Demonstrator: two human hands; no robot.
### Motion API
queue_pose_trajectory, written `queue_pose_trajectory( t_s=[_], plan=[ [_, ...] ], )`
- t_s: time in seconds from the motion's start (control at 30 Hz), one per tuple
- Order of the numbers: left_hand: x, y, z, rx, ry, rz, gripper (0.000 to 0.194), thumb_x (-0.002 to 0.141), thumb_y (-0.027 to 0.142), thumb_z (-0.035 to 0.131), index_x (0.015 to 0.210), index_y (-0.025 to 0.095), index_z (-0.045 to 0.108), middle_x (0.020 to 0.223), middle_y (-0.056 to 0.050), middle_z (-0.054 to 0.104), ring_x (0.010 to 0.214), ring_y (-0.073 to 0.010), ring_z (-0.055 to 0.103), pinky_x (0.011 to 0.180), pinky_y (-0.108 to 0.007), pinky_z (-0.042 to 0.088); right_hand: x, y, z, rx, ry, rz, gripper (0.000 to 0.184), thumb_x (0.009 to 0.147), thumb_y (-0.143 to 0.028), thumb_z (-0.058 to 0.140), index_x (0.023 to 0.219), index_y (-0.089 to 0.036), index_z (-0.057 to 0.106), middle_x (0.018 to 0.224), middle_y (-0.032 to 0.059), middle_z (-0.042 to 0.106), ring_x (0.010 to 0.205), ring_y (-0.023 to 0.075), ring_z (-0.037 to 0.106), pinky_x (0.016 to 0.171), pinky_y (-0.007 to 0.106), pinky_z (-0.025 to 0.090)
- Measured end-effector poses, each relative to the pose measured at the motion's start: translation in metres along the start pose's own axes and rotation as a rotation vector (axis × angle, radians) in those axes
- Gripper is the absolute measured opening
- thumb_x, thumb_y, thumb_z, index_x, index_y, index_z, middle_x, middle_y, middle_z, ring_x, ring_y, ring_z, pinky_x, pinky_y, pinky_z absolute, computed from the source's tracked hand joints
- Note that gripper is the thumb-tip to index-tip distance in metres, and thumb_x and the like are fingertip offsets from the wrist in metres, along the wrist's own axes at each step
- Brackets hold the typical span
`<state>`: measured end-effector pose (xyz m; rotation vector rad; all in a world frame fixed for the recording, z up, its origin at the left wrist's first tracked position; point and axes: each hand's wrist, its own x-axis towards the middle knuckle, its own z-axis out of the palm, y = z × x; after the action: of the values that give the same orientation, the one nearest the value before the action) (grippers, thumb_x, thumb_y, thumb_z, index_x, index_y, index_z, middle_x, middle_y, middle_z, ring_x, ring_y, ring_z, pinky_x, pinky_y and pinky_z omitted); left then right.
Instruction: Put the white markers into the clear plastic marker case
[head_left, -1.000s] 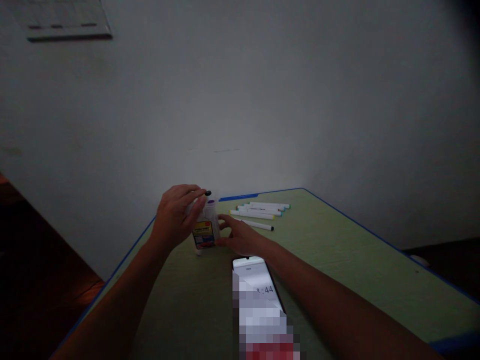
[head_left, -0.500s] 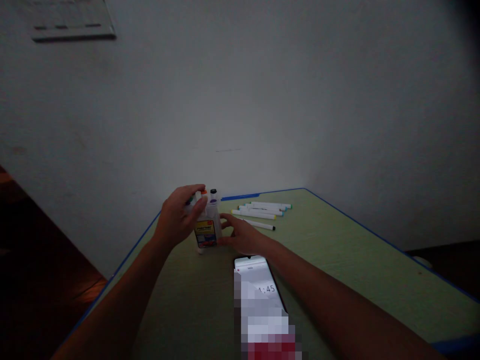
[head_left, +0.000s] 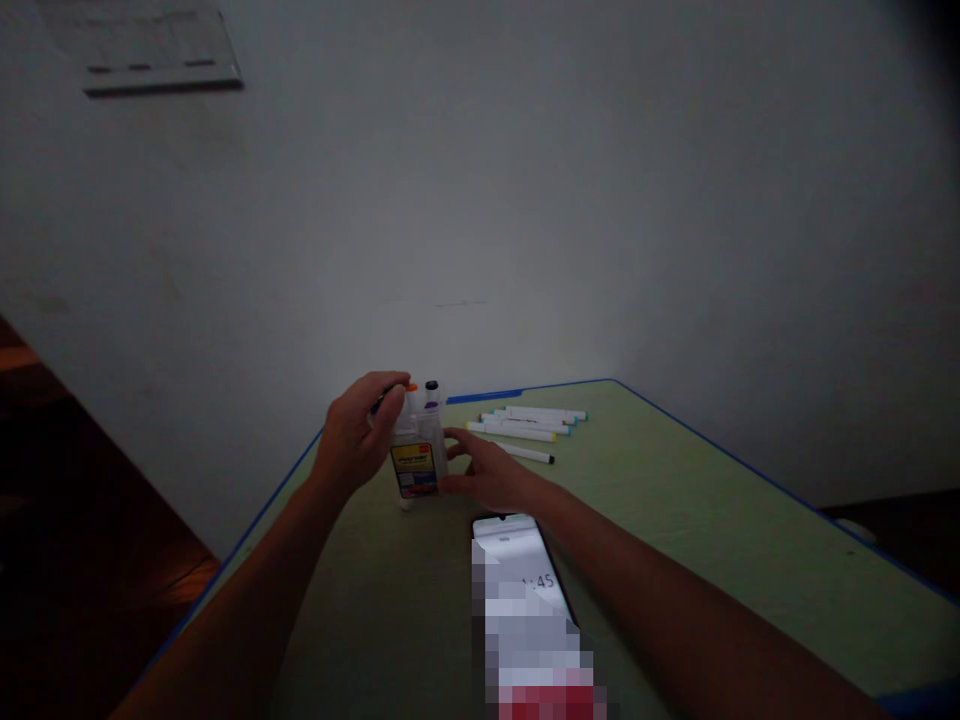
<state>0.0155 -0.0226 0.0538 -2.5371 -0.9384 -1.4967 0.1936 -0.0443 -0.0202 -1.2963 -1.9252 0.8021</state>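
A clear plastic marker case (head_left: 418, 440) with a yellow, red and blue label stands upright on the table. Several markers poke out of its top, among them an orange-capped marker (head_left: 412, 389) and a dark-capped marker (head_left: 431, 388). My left hand (head_left: 360, 430) is closed around the marker tops at the case's left side, thumb in front and fingers over the top; its palm hides some caps. Against the case's right side rests my right hand (head_left: 491, 472), thumb at the lower front corner and fingers behind, gripping it.
Several white markers (head_left: 525, 425) lie loosely on the green table (head_left: 675, 520), right of the case. A lit phone (head_left: 521, 560), partly pixelated, lies in front of my right hand. The wall (head_left: 480, 200) stands behind the table's blue edge.
The whole view has shifted slightly. My left fingers have shifted a little on the marker tops, uncovering a dark cap at the left. My right hand stays at the case's side.
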Motion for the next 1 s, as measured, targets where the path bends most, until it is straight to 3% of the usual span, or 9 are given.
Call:
queue_pose_trajectory(
  t_s=[0.2,0.4,0.5,0.77,1.0],
  plan=[
    [-0.001,-0.001,0.0,-0.025,-0.001,0.004,0.036,0.092,0.037,0.035,0.098,0.013,0.061,0.096,-0.01,0.065,0.088,-0.0175,0.06,0.08,-0.031,0.047,-0.001,-0.002,0.0,0.008,-0.008,0.014,0.072,0.071,-0.03,0.071,0.135,-0.024,0.038,0.119,0.0089,0.059,0.069,0.0126,0.057,0.061,0.026,0.041],
    [-0.002,0.001,-0.002,0.017,-0.089,0.176,0.031,0.091,0.031,0.041,0.103,0.015,0.064,0.112,-0.012,0.06,0.104,-0.0202,0.056,0.088,-0.036,0.046,-0.001,0.001,0.001,0.005,0.004,-0.005,0.07,0.072,-0.03,0.07,0.134,-0.023,0.039,0.116,0.0084,0.06,0.066,0.0118,0.055,0.06,0.025,0.04],
    [-0.001,0.003,-0.003,0.043,-0.138,0.225,0.028,0.09,0.03,0.043,0.099,0.017,0.066,0.112,-0.011,0.06,0.101,-0.0203,0.057,0.084,-0.035,0.048,0.0,0.003,0.002,0.014,0.013,-0.02,0.069,0.073,-0.03,0.07,0.134,-0.024,0.039,0.116,0.0077,0.061,0.066,0.0115,0.055,0.06,0.025,0.04],
    [0.004,0.003,-0.011,0.063,0.068,0.211,0.02,0.086,0.021,0.049,0.069,0.013,0.057,0.085,-0.008,0.064,0.077,-0.0144,0.06,0.069,-0.027,0.047,-0.002,-0.003,0.0,0.024,0.0,0.036,0.07,0.072,-0.03,0.071,0.135,-0.025,0.039,0.118,0.0075,0.059,0.069,0.0123,0.056,0.061,0.026,0.04],
    [0.004,-0.005,-0.014,0.087,0.147,0.183,0.021,0.083,0.02,0.05,0.063,0.014,0.053,0.072,-0.004,0.062,0.065,-0.0111,0.056,0.062,-0.025,0.044,-0.001,0.0,0.0,0.023,-0.007,0.025,0.071,0.073,-0.028,0.07,0.136,-0.023,0.038,0.12,0.009,0.058,0.071,0.0131,0.056,0.061,0.026,0.04]
  ],
)
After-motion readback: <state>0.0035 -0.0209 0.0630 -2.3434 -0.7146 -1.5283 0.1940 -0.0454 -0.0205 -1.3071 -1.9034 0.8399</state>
